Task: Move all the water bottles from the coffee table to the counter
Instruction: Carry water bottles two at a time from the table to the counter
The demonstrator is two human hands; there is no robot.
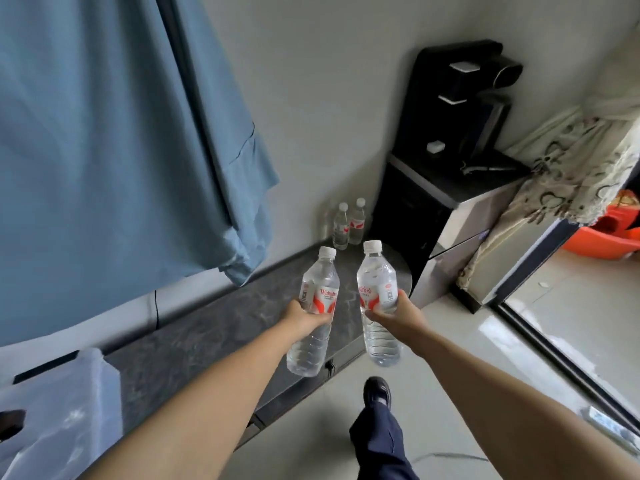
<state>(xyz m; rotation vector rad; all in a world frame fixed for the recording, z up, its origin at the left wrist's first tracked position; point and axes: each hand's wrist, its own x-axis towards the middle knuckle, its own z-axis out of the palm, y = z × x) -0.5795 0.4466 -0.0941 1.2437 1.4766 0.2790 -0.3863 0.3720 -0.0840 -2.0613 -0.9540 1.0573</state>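
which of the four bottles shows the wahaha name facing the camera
The bottle in the left hand, that is, the left-hand bottle: its label reads Wahaha. The right-hand bottle shows other red characters; the two on the counter are too small to read.

Two bottles [349, 222] stand on counter [214, 327], left of dispenser [446, 161]

The person's forearms are bare with no sleeves in view, and one leg wears dark navy trousers [381, 441] and a black shoe [377, 393].
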